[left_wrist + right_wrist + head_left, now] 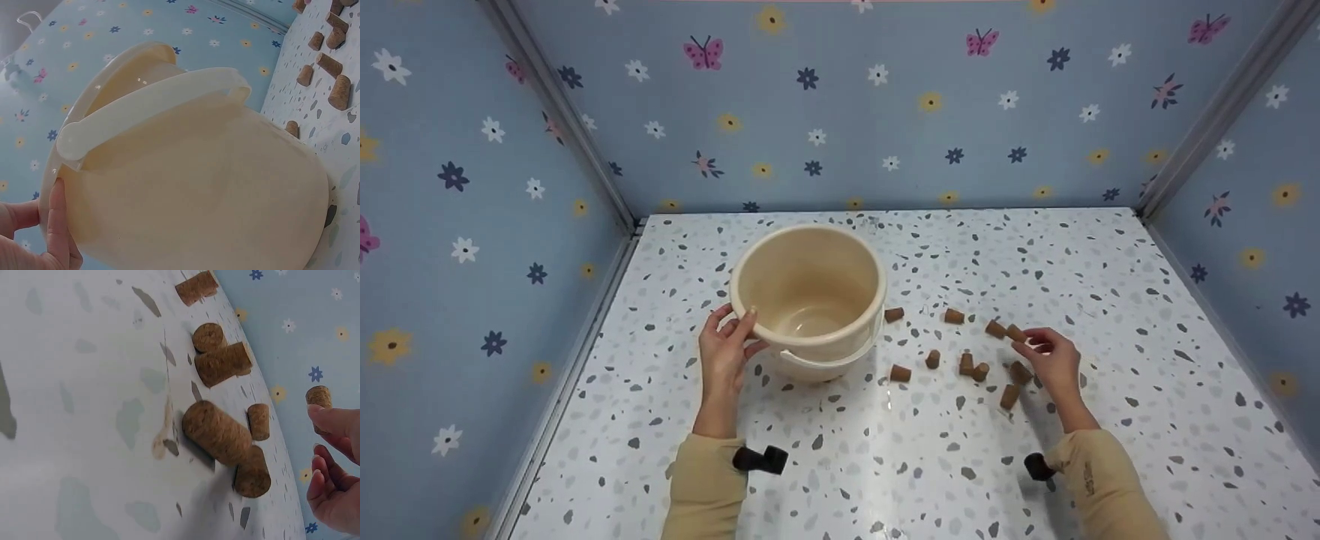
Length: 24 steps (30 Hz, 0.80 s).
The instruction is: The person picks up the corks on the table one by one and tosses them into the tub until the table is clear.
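A cream plastic bucket stands on the table, its mouth tipped toward the head camera and its inside bare. My left hand pinches the bucket's rim at the near left, thumb over the edge and fingers outside. The white handle hangs down along the bucket's side. In my right hand a cork is pinched between thumb and fingertips, raised off the table. Several more corks lie scattered between the bucket and my right hand, some touching each other.
The white speckled table top has blue flowered walls at the back and both sides. Grey metal posts stand in the corners. A dark wrist mount juts from each sleeve.
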### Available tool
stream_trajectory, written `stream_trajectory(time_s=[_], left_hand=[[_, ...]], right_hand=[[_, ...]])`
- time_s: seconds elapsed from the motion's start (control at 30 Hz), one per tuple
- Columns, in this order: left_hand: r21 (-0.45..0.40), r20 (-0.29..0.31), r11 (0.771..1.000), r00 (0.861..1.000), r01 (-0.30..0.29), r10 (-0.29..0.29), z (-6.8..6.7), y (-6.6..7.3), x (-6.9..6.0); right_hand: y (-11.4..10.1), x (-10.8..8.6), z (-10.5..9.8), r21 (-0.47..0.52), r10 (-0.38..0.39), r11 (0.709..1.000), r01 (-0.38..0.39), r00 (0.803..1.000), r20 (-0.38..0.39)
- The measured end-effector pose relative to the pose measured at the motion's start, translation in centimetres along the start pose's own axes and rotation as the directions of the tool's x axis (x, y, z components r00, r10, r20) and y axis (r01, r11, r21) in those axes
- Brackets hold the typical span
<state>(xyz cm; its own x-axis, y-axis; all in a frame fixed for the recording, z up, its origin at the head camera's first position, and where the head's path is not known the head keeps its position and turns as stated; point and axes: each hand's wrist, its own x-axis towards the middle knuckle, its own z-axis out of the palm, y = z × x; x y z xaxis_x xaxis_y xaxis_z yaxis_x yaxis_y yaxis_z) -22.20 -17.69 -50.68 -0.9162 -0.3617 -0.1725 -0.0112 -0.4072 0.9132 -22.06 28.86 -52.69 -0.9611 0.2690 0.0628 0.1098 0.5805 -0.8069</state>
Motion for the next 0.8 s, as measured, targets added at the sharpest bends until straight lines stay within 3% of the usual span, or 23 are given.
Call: stream_trajectory(time_s=[0.07,0.17,0.3,0.4,0.43,0.5,0.6,0.67,0.73,0.77,0.8], left_hand=[[-0.019,0.01,1.0,1.0,0.004,-0.004,-0.2,-0.2,0.2],[-0.027,0.013,1.0,1.0,0.005,-0.004,0.3,0.5,-0.7],[0.021,-0.022,0.999,0.999,0.027,-0.026,2.1,3.6,-3.7],[0.061,-0.047,0.997,0.998,0.041,-0.038,2.9,4.5,-4.7],[0.022,-0.02,0.999,0.999,0.037,-0.036,2.8,4.6,-4.7],[-0.009,0.002,1.0,1.0,0.02,-0.02,1.5,2.3,-2.5],[-0.065,0.04,0.998,0.999,-0.025,0.028,-1.4,-3.0,2.5],[-0.065,0.025,0.997,0.999,-0.037,0.039,-3.1,-6.3,5.7],[-0.038,0.013,0.998,0.998,-0.053,0.054,-3.7,-7.7,7.1],[-0.01,0.001,0.999,0.999,-0.047,0.047,-3.3,-7.2,6.5],[-0.032,0.012,0.999,1.0,-0.023,0.023,-2.5,-5.5,5.0]], right_hand=[[-0.7,-0.2,0.4,0.016,-0.031,0.999,0.031,0.999,0.007],[-2.0,-0.5,1.0,0.038,-0.077,0.996,0.076,0.997,0.021],[-3.6,-1.0,1.7,0.072,-0.128,0.99,0.125,0.991,0.037],[-4.7,-1.4,2.3,0.095,-0.166,0.982,0.162,0.985,0.035],[-5.1,-1.6,2.5,0.107,-0.179,0.979,0.174,0.983,0.033],[-5.9,-1.9,2.8,0.127,-0.213,0.97,0.208,0.977,0.029],[-7.0,-2.4,3.3,0.147,-0.259,0.956,0.252,0.965,0.029],[-7.8,-2.8,3.5,0.164,-0.282,0.948,0.273,0.959,0.035],[-8.6,-3.1,3.8,0.172,-0.307,0.939,0.297,0.951,0.038],[-9.0,-3.2,3.9,0.178,-0.318,0.935,0.307,0.947,0.041],[-9.5,-3.4,4.0,0.18,-0.335,0.929,0.323,0.941,0.044]])
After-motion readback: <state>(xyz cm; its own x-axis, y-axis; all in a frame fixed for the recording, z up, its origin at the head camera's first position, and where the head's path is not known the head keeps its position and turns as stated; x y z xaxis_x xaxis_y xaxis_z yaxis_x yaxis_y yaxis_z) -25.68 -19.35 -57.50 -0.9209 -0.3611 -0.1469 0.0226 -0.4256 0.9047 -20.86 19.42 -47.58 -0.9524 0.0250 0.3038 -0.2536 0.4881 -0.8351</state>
